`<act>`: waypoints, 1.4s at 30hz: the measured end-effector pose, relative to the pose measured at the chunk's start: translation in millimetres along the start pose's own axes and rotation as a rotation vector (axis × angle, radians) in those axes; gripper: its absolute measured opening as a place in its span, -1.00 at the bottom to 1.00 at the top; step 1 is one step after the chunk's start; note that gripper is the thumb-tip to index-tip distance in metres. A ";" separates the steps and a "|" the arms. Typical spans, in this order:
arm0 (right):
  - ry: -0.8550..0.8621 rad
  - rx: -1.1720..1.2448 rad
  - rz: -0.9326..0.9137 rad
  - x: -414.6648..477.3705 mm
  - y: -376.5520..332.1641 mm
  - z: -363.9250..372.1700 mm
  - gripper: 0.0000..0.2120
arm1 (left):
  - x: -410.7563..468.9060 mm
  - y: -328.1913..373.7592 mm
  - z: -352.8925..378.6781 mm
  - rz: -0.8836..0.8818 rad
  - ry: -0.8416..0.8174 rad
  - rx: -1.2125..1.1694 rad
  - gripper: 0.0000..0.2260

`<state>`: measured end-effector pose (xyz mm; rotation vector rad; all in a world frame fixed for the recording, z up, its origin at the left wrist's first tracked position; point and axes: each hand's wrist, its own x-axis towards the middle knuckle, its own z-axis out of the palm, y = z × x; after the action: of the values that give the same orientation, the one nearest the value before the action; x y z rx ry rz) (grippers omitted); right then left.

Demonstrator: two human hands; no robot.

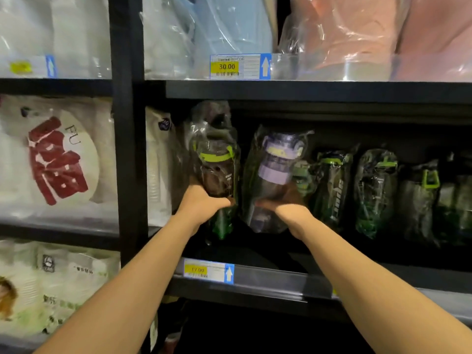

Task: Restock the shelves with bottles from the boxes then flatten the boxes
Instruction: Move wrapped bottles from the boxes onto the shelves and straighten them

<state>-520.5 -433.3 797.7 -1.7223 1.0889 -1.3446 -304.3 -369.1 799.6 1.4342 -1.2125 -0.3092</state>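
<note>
Both my arms reach into the middle shelf. My left hand grips a dark bottle with a green lid band, wrapped in clear plastic and held upright at the shelf's left end. Just to its right, my right hand grips a plastic-wrapped bottle with a purple lid, which leans a little to the left. Further right, several wrapped dark-and-green bottles stand in a row on the same shelf. No box is in view.
A black upright post divides the shelving. Left of it sit white bagged goods. A white pack stands beside the left bottle. The shelf above holds blue and pink bagged items. Price tags mark the shelf edges.
</note>
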 end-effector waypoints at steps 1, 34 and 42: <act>0.012 -0.024 -0.015 3.2 -1.0 2.3 -0.45 | 3.5 -2.8 3.0 -0.045 -0.018 0.013 -0.26; -0.076 -0.441 0.087 12.9 11.1 13.8 -0.08 | 20.2 -4.0 14.8 -0.289 -0.254 0.372 0.12; -0.039 -1.203 0.052 -73.0 -29.6 8.4 -0.51 | -33.7 19.9 -15.8 -0.053 -0.289 0.795 -0.34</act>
<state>-514.6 -354.4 793.0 -2.4357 2.1335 -0.5558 -316.2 -329.2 806.3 2.1566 -1.6333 -0.0588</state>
